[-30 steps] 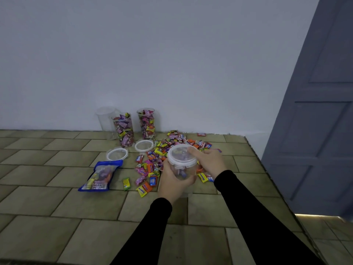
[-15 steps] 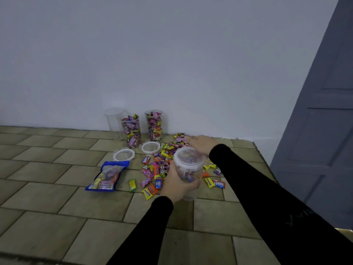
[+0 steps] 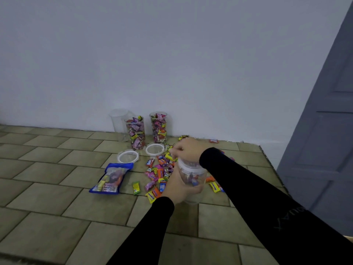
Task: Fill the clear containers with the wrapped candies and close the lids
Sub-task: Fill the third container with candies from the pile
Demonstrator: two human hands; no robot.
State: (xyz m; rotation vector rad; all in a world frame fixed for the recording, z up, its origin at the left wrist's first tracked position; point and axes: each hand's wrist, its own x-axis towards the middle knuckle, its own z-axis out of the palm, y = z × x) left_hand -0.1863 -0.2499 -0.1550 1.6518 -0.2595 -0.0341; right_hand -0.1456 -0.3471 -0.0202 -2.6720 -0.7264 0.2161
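We hold the lidded container [image 3: 192, 175] upright in our left hand [image 3: 180, 186] over the floor | right hand [image 3: 188, 150] reaches past it, fingers pinched at the candies [image 3: 162, 169]; a grip we cannot confirm | pile lies forward-left, right hand nearer | two open jars [image 3: 147, 131] behind.

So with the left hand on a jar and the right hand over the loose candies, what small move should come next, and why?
Probably pinch a few candies with the right hand and carry them to the jar held by the left hand. The right hand's fingers are already down at the pile, and that jar looks only partly filled.
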